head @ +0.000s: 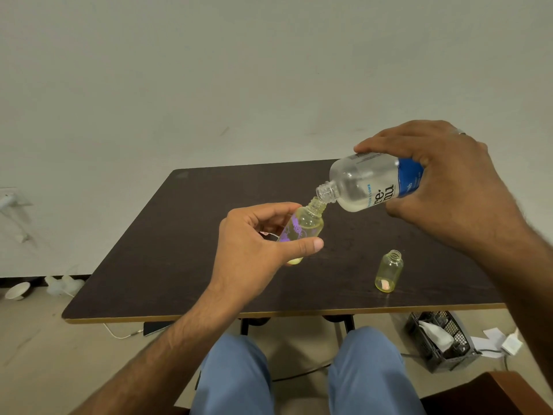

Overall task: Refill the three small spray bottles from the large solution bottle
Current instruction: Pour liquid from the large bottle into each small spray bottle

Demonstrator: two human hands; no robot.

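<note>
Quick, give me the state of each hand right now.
Left hand: closed on the small spray bottle, held tilted.
Right hand: closed on the large solution bottle, tipped to the small one's mouth.

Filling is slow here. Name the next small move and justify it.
Probably tip the large bottle in the right hand slightly further: its neck sits at the mouth of the small bottle the left hand holds, which looks nearly empty.

Above the counter (167,265), the big bottle (368,187) tilts at right, mouth touching the held bottle (302,229) at left; another bottle (389,272) stands near right.
</note>
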